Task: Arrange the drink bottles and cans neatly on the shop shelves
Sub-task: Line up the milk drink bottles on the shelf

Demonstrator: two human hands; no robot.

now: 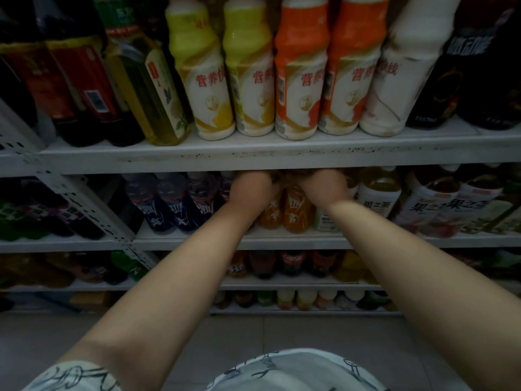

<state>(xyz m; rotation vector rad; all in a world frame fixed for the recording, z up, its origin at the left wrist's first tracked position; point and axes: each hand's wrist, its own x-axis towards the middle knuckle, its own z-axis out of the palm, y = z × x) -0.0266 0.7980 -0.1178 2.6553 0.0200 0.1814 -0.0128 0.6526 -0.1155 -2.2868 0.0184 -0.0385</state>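
Note:
Both my arms reach into the second shelf [282,241], just under the edge of the upper shelf [253,156]. My left hand [252,187] is at the top of an orange drink bottle [271,214], with its fingers curled toward the neck. My right hand [327,189] curls over the top of the neighbouring orange bottle [297,211]. The fingertips of both hands lie in shadow under the shelf edge. Dark blue bottles [174,207] stand in a row to the left of the orange ones, and white-labelled tea bottles [377,198] to the right.
The upper shelf holds yellow [245,80] and orange [301,80] milk-drink bottles, a white one [394,86] leaning right, a tilted green tea bottle [158,88] and dark bottles at both ends. Lower shelves hold cola and small bottles [290,263]. Grey tiled floor [84,334] lies below.

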